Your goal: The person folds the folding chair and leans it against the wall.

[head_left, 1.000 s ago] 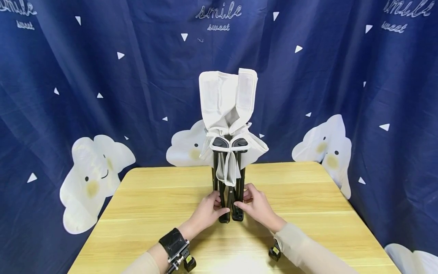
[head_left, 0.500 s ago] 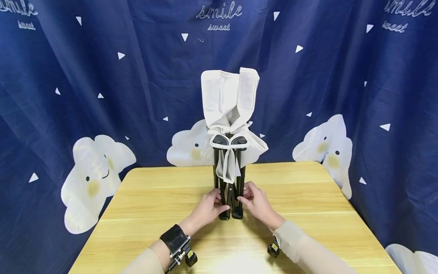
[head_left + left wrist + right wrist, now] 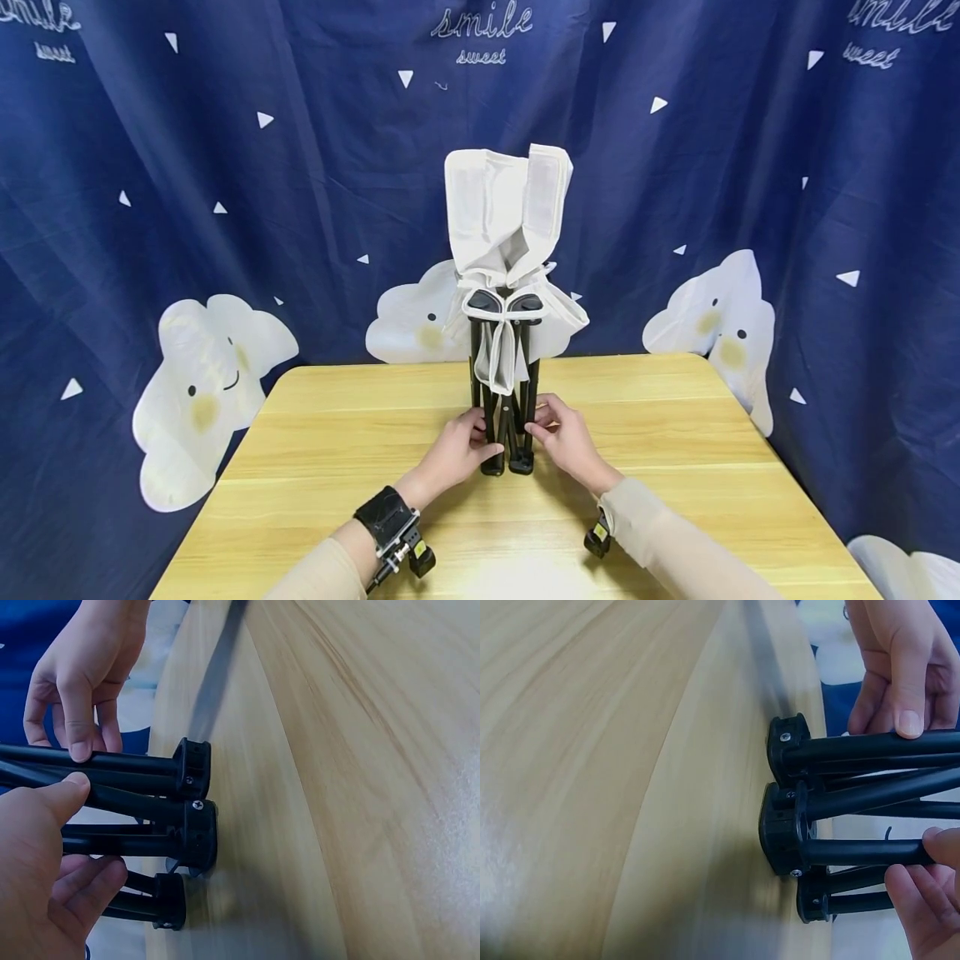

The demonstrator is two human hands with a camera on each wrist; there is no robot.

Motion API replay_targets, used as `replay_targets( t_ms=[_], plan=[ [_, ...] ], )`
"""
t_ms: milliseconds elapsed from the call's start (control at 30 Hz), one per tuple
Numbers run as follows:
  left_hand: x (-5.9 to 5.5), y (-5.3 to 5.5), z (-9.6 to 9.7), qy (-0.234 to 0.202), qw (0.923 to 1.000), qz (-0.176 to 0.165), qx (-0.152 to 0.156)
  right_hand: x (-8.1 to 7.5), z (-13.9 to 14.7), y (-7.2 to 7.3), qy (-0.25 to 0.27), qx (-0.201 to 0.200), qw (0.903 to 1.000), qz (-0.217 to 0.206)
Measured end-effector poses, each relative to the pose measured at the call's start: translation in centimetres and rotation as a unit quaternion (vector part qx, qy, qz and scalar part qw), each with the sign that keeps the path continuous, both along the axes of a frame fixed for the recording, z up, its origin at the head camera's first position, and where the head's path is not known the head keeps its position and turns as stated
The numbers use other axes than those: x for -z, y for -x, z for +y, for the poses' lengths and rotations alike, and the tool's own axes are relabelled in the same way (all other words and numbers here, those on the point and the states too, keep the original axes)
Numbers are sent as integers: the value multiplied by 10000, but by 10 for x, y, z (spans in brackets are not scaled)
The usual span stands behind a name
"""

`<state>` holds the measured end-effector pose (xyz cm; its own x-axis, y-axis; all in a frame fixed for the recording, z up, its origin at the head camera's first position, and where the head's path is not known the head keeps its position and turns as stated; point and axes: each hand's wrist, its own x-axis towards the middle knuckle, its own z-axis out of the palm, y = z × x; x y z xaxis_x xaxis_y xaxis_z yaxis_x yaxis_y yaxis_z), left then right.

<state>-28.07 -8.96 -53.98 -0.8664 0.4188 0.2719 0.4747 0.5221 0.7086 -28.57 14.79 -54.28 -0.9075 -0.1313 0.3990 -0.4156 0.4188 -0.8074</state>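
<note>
A folded chair with white fabric (image 3: pixel 468 200) and black tube legs (image 3: pixel 532 392) stands upright on the wooden table. My left hand (image 3: pixel 453 450) grips the left front leg low down, thumb in front and fingers behind. On the other side my right hand (image 3: pixel 567 446) holds the right leg between thumb and fingers. In the left wrist view the left thumb lies along a tube just above the black plastic feet (image 3: pixel 196 832). The right wrist view shows the right fingertips (image 3: pixel 911 896) around a lower tube, with crossing tubes between the hands. The loose fabric hides the upper frame.
The light wooden table (image 3: pixel 337 433) extends around the chair on both sides. Behind it hangs a dark blue curtain (image 3: pixel 315 167) printed with white clouds and triangles. Black camera mounts (image 3: pixel 390 525) are strapped at the wrists.
The chair and both hands have shifted slightly upward in the head view, away from me. The right thumb has moved a little to the right on its leg.
</note>
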Motion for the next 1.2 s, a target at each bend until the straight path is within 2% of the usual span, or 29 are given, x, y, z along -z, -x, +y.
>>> replay_targets(
  t_ms=[167,367,600,833,1200],
  plan=[
    [1,2,1,-334,9992,-198,36,-1,-1,1,275,1,9993,-236],
    [2,5,2,-513,9979,-382,-46,0,-3,3,376,187,9981,-449],
    [1,9,4,-450,9979,-405,-234,2,-9,6,199,447,9984,-268],
    [-1,15,6,-331,9985,-283,-327,0,-12,13,153,559,9980,-254],
    [-4,24,10,-503,9970,-396,-439,0,-12,26,127,632,9978,-151]
  ],
)
